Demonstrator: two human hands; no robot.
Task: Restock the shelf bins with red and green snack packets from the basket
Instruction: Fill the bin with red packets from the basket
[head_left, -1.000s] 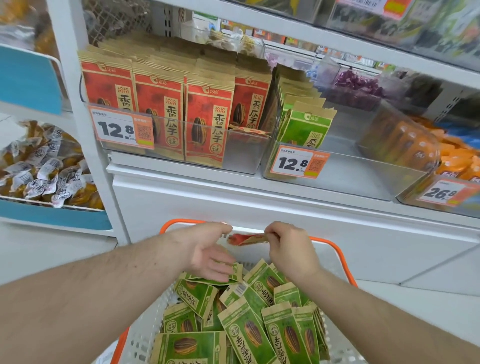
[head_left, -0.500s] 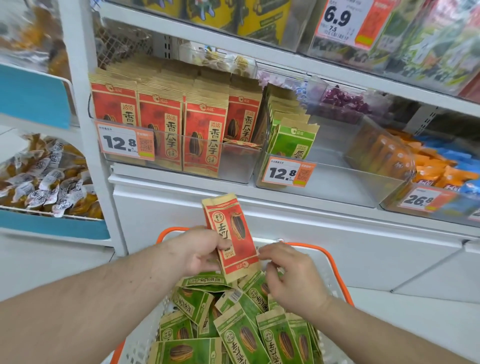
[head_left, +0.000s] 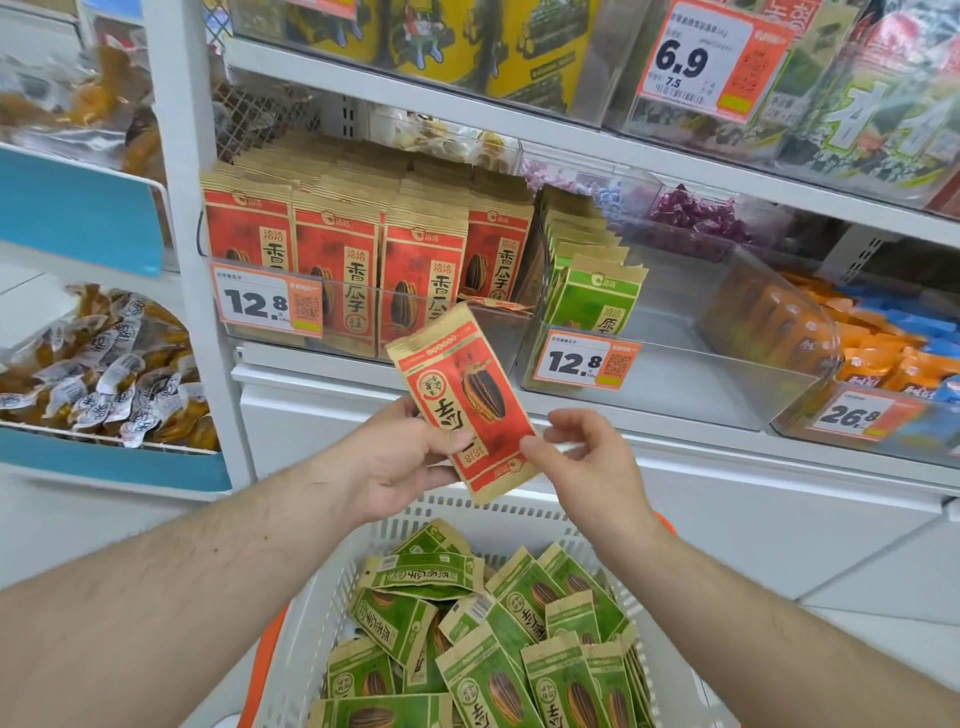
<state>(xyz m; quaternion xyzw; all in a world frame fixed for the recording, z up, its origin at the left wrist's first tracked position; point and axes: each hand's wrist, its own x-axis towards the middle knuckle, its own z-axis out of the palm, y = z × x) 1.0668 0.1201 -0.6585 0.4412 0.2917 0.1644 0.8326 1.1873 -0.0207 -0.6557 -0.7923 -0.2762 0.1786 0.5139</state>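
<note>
While the left hand grips a red sunflower-seed packet above the basket of green packets, the right hand pinches its right edge, below the shelf bin.

Red packet: formerly edge-on, low at the basket's far rim; now raised above the basket, face to the camera, top tilted left, reaching the red bin's front.
Left hand: formerly loose over the green packets; now grips the packet's left edge.
Right hand: formerly pinching the packet's end; now thumb on its right edge, fingers curled.
</note>
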